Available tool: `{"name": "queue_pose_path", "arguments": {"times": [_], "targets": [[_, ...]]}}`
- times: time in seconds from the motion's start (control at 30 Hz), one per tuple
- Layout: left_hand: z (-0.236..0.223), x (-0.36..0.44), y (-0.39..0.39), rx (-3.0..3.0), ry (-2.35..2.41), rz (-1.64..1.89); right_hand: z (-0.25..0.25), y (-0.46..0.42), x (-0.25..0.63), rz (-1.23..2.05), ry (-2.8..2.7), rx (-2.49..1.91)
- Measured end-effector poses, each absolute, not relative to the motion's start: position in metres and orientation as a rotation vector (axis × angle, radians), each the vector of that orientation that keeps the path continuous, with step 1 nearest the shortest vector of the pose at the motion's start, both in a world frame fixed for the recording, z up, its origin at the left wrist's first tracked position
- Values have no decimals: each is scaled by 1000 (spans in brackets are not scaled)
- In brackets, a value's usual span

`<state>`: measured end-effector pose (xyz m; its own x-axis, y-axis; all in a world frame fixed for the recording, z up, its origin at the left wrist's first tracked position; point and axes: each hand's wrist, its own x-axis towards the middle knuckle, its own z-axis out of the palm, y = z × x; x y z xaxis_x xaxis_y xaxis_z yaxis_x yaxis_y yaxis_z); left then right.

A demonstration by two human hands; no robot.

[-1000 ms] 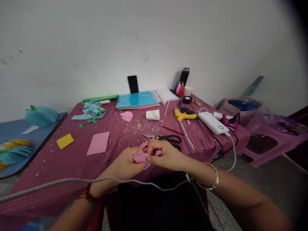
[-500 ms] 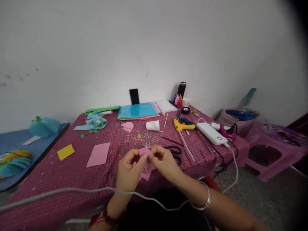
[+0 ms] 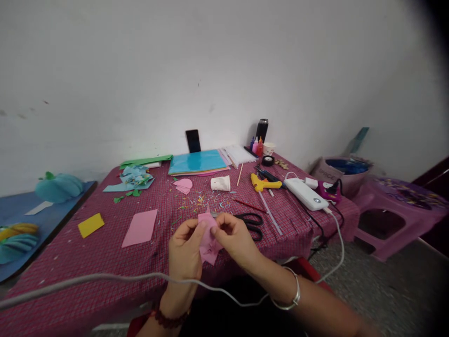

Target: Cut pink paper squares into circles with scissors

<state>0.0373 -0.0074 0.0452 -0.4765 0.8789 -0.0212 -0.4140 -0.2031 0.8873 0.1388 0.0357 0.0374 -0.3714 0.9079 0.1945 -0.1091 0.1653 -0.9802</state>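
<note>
Between my two hands, at the near edge of the table, is a creased piece of pink paper (image 3: pixel 209 250). My left hand (image 3: pixel 185 248) pinches its left side, with the thumb lying along it. My right hand (image 3: pixel 238 238) grips the right side between thumb and fingers. Black-handled scissors (image 3: pixel 253 223) lie just beyond my right hand, their blades partly hidden behind the fingers. Flat on the cloth to the left rests a pink paper sheet (image 3: pixel 140 228), with a small yellow paper (image 3: pixel 91 225) farther left.
Paper snippets (image 3: pixel 201 201) and a white paper cup (image 3: pixel 220 183) lie beyond my hands. A yellow glue gun (image 3: pixel 264 183) and a white power bank (image 3: pixel 307 194) are at the right. A white cable (image 3: pixel 133 277) crosses in front of my wrists. Coloured sheets (image 3: pixel 198 161) lie at the back.
The pink paper has turned a little between my fingers and shows more of its face. My fingers have shifted slightly on it. The whole view has moved a little.
</note>
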Motion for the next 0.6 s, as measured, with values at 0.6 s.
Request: {"name": "queue_pose_path", "arguments": {"times": [0.6], "targets": [[63, -5, -7, 625, 1050, 1826, 19, 92, 243, 376, -2685, -1079]]}}
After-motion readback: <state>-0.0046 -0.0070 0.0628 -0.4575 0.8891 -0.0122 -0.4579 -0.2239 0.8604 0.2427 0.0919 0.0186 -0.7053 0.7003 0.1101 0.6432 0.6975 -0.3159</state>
